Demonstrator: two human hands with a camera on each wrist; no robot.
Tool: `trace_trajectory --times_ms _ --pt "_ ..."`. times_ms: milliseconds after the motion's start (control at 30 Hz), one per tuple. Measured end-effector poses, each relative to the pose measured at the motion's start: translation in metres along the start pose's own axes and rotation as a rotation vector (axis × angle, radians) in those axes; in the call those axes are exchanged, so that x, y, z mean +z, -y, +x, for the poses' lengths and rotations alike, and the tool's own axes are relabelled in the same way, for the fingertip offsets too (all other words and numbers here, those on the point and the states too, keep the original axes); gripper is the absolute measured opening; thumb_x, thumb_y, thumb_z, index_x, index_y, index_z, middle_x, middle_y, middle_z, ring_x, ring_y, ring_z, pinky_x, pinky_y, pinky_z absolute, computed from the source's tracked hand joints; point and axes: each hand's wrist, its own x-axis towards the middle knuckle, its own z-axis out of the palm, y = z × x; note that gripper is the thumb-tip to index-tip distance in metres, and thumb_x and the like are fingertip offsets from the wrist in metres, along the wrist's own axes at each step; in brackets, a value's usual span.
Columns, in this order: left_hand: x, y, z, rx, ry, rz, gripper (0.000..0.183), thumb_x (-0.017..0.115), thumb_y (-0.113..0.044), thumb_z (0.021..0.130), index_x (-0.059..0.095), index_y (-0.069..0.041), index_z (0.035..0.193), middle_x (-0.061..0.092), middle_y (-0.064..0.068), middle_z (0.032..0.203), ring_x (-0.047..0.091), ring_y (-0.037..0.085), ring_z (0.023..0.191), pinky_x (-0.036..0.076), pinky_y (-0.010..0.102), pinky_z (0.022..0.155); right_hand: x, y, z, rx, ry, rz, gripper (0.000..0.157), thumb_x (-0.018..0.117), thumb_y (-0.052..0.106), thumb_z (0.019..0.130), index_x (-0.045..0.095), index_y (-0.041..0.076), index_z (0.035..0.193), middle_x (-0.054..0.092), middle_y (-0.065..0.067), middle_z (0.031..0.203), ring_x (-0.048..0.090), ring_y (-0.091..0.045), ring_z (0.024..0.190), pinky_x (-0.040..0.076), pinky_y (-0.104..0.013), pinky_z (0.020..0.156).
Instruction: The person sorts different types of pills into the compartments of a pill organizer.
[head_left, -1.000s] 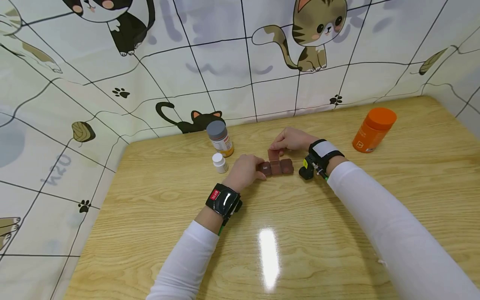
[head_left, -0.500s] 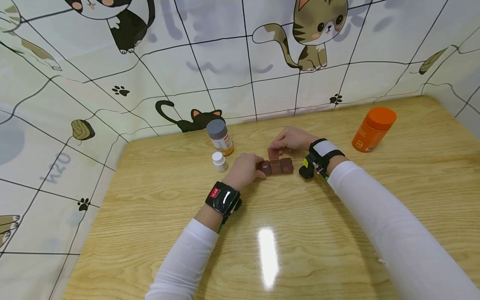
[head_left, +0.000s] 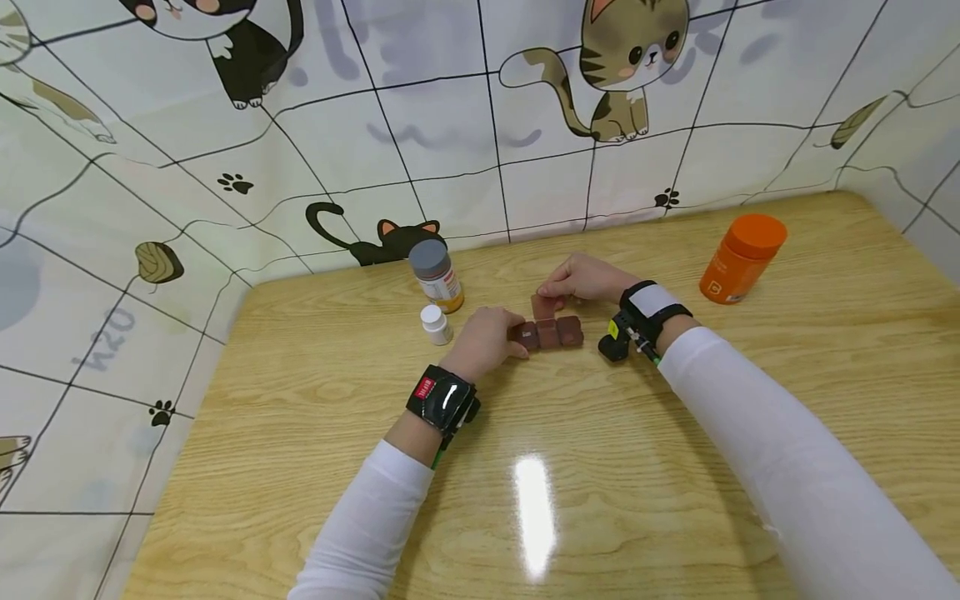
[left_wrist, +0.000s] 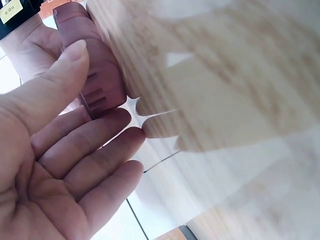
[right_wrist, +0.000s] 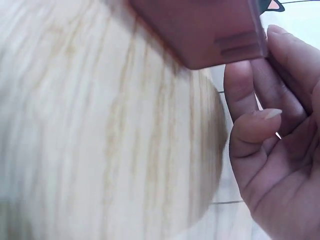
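A small reddish-brown pill organizer [head_left: 549, 333] with three compartments sits on the wooden table. Its middle lid [head_left: 543, 307] stands raised toward the back. My left hand [head_left: 483, 343] grips the organizer's left end, and in the left wrist view the thumb lies against one side of the case [left_wrist: 102, 65] with the fingers on the other. At the raised lid, my right hand [head_left: 590, 279] pinches the edge between thumb and fingers. The right wrist view has the case [right_wrist: 205, 32] at the top, with the curled right fingers [right_wrist: 255, 130] beside it.
Left of the organizer stand a small white bottle [head_left: 437, 325] and, behind it, a grey-capped bottle [head_left: 437, 279] with a label. A larger orange jar [head_left: 742, 258] stands at the back right. A cat-patterned cloth [head_left: 450, 150] rises behind the table [head_left: 300, 417].
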Motion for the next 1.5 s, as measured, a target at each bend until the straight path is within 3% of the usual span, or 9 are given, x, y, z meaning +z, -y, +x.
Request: trace_trajectory --times_ms 333,533,900,1033,1167,1267,1333,1400,1500 --pt "0.001 0.004 -0.006 0.033 -0.017 -0.041 0.042 0.073 -0.023 0.079 0.062 -0.006 0.115 0.064 0.004 0.1 0.053 0.013 0.086 0.045 0.026 0.075 -0.001 0.01 -0.03 -0.037 -0.09 0.003 0.038 0.05 0.03 0.097 0.056 0.004 0.123 0.062 -0.013 0.109 0.057 -0.024 0.087 0.044 -0.035 0.064" --pt "0.001 0.011 -0.011 0.012 -0.021 -0.108 0.055 0.076 -0.021 0.077 0.055 -0.001 0.123 0.06 0.011 0.115 0.053 0.019 0.103 0.044 0.032 0.089 0.005 0.013 -0.062 -0.082 -0.307 -0.196 0.044 0.048 0.028 0.097 0.048 -0.003 0.129 0.056 -0.021 0.119 0.054 -0.029 0.099 0.044 -0.045 0.082" --pt "0.003 0.017 -0.028 0.002 -0.104 -0.206 0.061 0.073 -0.026 0.08 0.048 0.0 0.129 0.055 0.014 0.125 0.048 0.024 0.115 0.04 0.037 0.095 0.045 0.024 -0.129 -0.278 -0.673 -0.226 0.032 0.056 0.013 0.092 0.056 -0.004 0.119 0.06 -0.022 0.113 0.055 -0.031 0.101 0.047 -0.049 0.08" --pt "0.001 0.011 -0.044 0.041 -0.226 -0.258 0.055 0.069 -0.026 0.084 0.049 0.0 0.128 0.053 0.015 0.127 0.052 0.025 0.109 0.042 0.038 0.094 0.059 0.026 -0.14 -0.313 -0.664 -0.294 0.038 0.058 0.01 0.09 0.051 -0.006 0.123 0.054 -0.025 0.121 0.047 -0.036 0.112 0.04 -0.054 0.09" --pt "-0.004 0.008 -0.063 0.074 -0.53 -0.34 0.052 0.068 -0.022 0.084 0.051 0.001 0.127 0.055 0.018 0.123 0.057 0.028 0.096 0.045 0.041 0.089 0.068 0.027 -0.145 -0.315 -0.593 -0.328 0.046 0.058 0.011 0.09 0.044 -0.008 0.129 0.047 -0.027 0.128 0.039 -0.037 0.12 0.033 -0.055 0.097" --pt "-0.012 0.013 -0.073 0.031 -0.768 -0.399 0.052 0.068 -0.017 0.084 0.048 0.003 0.128 0.053 0.021 0.124 0.052 0.03 0.105 0.043 0.044 0.089 0.071 0.027 -0.147 -0.303 -0.562 -0.342 0.048 0.058 0.013 0.09 0.043 -0.008 0.13 0.044 -0.028 0.13 0.036 -0.038 0.122 0.031 -0.055 0.099" --pt "-0.017 0.022 -0.077 -0.051 -0.82 -0.454 0.057 0.068 -0.014 0.084 0.043 0.004 0.132 0.047 0.023 0.129 0.043 0.032 0.115 0.04 0.047 0.092 0.071 0.025 -0.148 -0.292 -0.561 -0.348 0.048 0.059 0.013 0.09 0.043 -0.008 0.13 0.044 -0.028 0.131 0.036 -0.037 0.122 0.032 -0.054 0.098" --pt "-0.019 0.035 -0.077 -0.16 -0.783 -0.516 0.064 0.068 -0.013 0.084 0.035 0.005 0.135 0.039 0.025 0.133 0.036 0.034 0.12 0.035 0.05 0.095 0.071 0.023 -0.149 -0.288 -0.566 -0.35 0.048 0.059 0.013 0.09 0.043 -0.008 0.13 0.044 -0.027 0.131 0.037 -0.037 0.122 0.033 -0.054 0.098" --pt "-0.017 0.055 -0.074 -0.316 -0.625 -0.562 0.072 0.068 -0.015 0.083 0.027 0.005 0.138 0.032 0.027 0.135 0.03 0.038 0.123 0.031 0.052 0.098 0.071 0.02 -0.151 -0.288 -0.575 -0.352 0.047 0.06 0.013 0.089 0.045 -0.008 0.129 0.045 -0.027 0.13 0.038 -0.037 0.121 0.034 -0.054 0.097"
